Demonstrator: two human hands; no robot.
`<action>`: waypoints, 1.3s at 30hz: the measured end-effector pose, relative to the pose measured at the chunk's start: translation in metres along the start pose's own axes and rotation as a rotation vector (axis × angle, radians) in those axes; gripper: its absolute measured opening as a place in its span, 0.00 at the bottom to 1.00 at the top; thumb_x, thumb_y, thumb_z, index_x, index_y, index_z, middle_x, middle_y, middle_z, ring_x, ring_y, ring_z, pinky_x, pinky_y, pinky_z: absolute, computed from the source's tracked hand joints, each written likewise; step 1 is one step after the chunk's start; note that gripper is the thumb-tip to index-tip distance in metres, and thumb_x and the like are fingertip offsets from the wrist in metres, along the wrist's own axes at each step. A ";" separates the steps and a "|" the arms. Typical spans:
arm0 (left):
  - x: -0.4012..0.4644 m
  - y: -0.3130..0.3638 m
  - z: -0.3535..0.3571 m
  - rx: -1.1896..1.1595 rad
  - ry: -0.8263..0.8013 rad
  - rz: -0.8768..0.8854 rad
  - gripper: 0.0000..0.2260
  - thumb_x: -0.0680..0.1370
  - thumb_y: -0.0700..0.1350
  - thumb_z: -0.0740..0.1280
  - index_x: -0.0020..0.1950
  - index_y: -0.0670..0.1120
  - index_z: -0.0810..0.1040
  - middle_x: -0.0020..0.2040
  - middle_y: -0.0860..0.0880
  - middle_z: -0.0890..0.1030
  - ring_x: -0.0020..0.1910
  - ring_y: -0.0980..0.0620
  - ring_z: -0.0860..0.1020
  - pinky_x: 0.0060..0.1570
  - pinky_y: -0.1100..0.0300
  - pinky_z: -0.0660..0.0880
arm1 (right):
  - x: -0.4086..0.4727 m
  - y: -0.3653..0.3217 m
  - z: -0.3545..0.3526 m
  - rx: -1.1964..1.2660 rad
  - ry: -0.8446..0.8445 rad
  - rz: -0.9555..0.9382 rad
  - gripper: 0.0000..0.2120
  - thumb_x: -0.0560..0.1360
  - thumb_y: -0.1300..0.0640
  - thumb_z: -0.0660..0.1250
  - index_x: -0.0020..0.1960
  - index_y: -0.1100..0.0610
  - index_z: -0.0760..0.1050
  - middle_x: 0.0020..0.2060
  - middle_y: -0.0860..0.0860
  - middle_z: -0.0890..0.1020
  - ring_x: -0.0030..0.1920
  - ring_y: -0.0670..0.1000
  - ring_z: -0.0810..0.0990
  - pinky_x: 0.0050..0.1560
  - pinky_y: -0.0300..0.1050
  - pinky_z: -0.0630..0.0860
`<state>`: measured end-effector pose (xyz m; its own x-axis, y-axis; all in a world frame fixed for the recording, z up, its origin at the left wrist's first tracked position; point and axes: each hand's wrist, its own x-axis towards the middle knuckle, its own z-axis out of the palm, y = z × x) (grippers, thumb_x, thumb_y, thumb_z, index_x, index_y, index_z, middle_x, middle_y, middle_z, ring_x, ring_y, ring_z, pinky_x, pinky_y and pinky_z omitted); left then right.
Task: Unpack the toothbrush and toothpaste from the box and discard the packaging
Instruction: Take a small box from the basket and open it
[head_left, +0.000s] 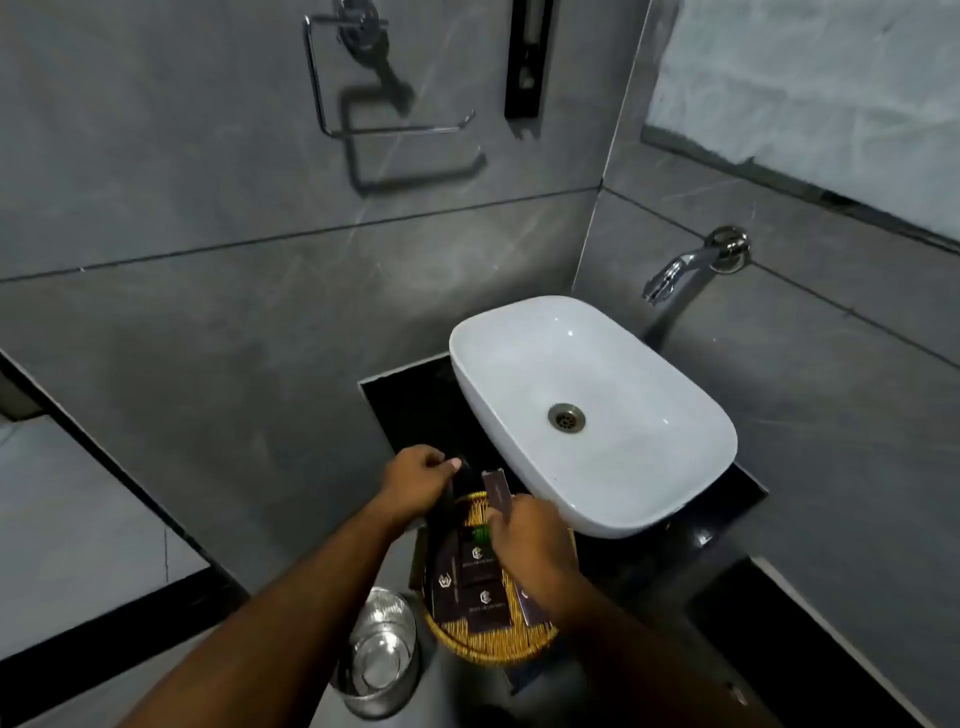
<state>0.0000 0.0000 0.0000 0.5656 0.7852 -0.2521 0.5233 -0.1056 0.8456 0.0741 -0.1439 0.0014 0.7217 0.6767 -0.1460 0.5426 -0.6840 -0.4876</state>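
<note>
A round woven tray (488, 644) sits on the black counter left of the sink and holds several dark amenity boxes (485, 605) with pale logos. My right hand (524, 540) is above the tray, fingers closed on a long dark box (496, 491) that stands tilted upward. My left hand (418, 475) is at the tray's far left edge, pinching a dark upright item (462, 480) whose shape is hard to make out. No toothbrush or toothpaste shows outside a box.
A white basin (592, 415) with a metal drain stands to the right, under a wall tap (685, 270). A shiny metal bin (382, 654) sits on the floor below left of the tray. Grey tiled walls carry a chrome paper holder (374, 104).
</note>
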 end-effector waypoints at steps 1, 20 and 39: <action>0.001 -0.004 0.007 -0.019 -0.021 -0.028 0.11 0.75 0.47 0.69 0.48 0.39 0.82 0.43 0.41 0.83 0.44 0.45 0.80 0.49 0.51 0.77 | -0.001 0.008 0.005 -0.045 -0.023 -0.002 0.16 0.76 0.47 0.63 0.48 0.59 0.80 0.44 0.56 0.85 0.45 0.57 0.84 0.46 0.51 0.81; 0.030 0.006 0.027 -0.115 -0.002 -0.084 0.08 0.72 0.48 0.72 0.44 0.44 0.84 0.42 0.46 0.84 0.43 0.47 0.82 0.50 0.46 0.80 | 0.019 0.022 0.031 0.135 -0.035 0.060 0.18 0.68 0.47 0.71 0.54 0.55 0.75 0.48 0.51 0.84 0.46 0.53 0.83 0.40 0.43 0.78; -0.012 0.036 -0.014 -0.336 -0.248 0.032 0.16 0.71 0.49 0.74 0.44 0.35 0.80 0.38 0.44 0.83 0.36 0.52 0.81 0.38 0.60 0.75 | 0.012 -0.006 0.004 0.366 0.074 -0.155 0.23 0.71 0.45 0.71 0.62 0.54 0.70 0.53 0.50 0.82 0.51 0.49 0.81 0.49 0.47 0.82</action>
<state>0.0031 -0.0051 0.0399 0.7359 0.6098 -0.2941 0.2894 0.1094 0.9509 0.0778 -0.1311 -0.0006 0.6796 0.7335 0.0087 0.4679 -0.4243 -0.7753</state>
